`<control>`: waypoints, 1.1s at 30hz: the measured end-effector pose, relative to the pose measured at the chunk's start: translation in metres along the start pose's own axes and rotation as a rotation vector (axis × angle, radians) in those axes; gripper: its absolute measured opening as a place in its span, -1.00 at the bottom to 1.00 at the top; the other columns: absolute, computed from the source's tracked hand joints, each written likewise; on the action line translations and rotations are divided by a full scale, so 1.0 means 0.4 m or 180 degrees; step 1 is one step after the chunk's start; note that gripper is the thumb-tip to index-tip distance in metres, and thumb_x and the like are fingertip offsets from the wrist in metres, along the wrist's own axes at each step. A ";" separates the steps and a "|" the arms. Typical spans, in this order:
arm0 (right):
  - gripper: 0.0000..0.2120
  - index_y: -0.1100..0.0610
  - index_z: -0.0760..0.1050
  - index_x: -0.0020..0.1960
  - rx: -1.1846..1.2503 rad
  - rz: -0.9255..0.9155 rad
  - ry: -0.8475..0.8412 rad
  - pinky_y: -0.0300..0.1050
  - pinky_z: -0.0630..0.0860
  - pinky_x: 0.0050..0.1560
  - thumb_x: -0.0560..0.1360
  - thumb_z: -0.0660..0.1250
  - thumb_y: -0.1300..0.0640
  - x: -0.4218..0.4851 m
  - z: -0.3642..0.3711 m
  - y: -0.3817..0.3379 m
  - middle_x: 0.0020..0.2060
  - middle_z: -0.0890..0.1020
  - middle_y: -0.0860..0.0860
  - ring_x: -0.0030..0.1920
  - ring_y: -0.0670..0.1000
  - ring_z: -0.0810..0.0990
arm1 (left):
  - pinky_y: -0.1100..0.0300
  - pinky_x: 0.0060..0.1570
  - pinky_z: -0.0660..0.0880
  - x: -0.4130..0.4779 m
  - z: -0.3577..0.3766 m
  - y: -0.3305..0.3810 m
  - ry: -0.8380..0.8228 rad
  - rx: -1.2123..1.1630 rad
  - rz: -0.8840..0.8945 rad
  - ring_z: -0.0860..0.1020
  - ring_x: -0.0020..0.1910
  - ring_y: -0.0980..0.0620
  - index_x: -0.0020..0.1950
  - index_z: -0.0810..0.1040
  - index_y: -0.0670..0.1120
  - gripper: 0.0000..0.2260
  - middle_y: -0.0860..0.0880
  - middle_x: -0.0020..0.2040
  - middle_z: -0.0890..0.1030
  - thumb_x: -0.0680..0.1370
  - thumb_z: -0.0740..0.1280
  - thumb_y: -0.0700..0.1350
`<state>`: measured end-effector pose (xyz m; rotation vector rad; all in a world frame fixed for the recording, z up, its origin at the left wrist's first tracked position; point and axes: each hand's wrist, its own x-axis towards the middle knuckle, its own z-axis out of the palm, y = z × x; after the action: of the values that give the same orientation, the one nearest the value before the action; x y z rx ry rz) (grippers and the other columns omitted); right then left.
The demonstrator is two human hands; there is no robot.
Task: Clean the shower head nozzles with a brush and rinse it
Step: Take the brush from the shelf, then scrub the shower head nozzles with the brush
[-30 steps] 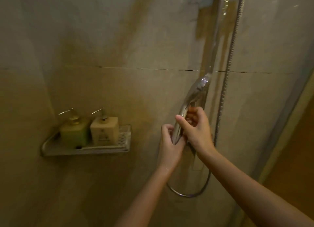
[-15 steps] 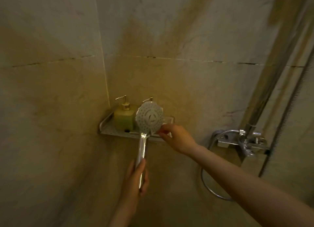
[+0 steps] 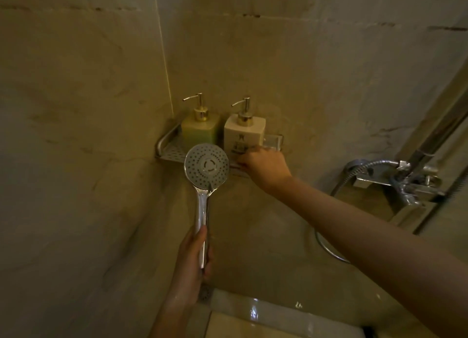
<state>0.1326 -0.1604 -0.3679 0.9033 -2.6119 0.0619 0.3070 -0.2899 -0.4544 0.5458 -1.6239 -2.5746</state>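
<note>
My left hand (image 3: 193, 256) grips the chrome handle of the shower head (image 3: 207, 166), held upright with its round nozzle face turned toward me, in front of the corner shelf (image 3: 169, 148). My right hand (image 3: 266, 167) reaches to the shelf's right part, fingers curled at the shelf edge beside the white bottle (image 3: 244, 135). What the fingers touch is hidden by the hand. No brush is visible.
A green pump bottle (image 3: 200, 131) stands left of the white one on the shelf. The chrome mixer tap (image 3: 402, 179) with the hose (image 3: 326, 244) looping below it is on the right wall. A floor drain (image 3: 205, 291) lies beneath my left wrist.
The shower head came off its wall rail and now sits upright in my left hand. My right hand let go of it and reached to the shelf. The view dropped lower.
</note>
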 end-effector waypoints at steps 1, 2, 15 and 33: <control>-0.80 0.05 0.61 0.07 0.0019 -0.0016 0.0018 -0.09 0.52 -0.17 0.57 0.25 0.02 -0.001 0.000 0.002 0.01 0.64 0.04 0.02 0.09 0.61 | 0.41 -0.64 0.11 0.002 0.007 -0.003 -0.0015 0.0006 -0.0019 0.24 -0.69 0.13 -0.30 0.35 -0.10 -0.72 -0.03 -0.49 0.32 0.56 0.19 -0.01; -0.80 0.07 0.60 0.07 0.0045 -0.0025 0.0016 -0.09 0.50 -0.17 0.57 0.24 0.04 -0.003 -0.001 0.003 0.02 0.63 0.05 0.04 0.10 0.60 | 0.42 -0.64 0.10 0.003 0.013 -0.004 -0.0036 0.0016 -0.0039 0.23 -0.70 0.14 -0.29 0.37 -0.10 -0.73 -0.04 -0.48 0.32 0.56 0.19 -0.02; -0.87 0.10 0.56 -0.19 0.1797 0.1088 0.0798 -0.15 0.43 -0.28 0.45 0.28 0.26 -0.048 -0.112 0.080 -0.33 0.58 -0.04 -0.29 -0.03 0.53 | 0.46 -0.72 0.08 -0.023 0.136 0.043 -0.0980 -0.0592 -0.0132 0.19 -0.74 0.17 -0.12 0.49 -0.17 -0.65 -0.01 -0.53 0.35 0.31 0.41 0.07; -0.77 0.19 0.58 0.06 0.2376 0.2957 0.0920 -0.29 0.33 -0.36 0.62 0.16 0.17 -0.784 -0.242 0.248 -0.40 0.44 -0.11 -0.43 -0.21 0.42 | 0.49 -0.72 0.05 -0.140 0.463 -0.139 -0.2206 -0.0035 -0.1379 0.17 -0.73 0.21 -0.05 0.43 -0.05 -0.85 0.02 -0.52 0.30 0.42 0.25 -0.06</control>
<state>0.3317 0.1182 -0.3834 -0.2270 -2.4777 1.3402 0.3084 -0.0923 -0.4169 -0.0327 -1.8095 -3.3546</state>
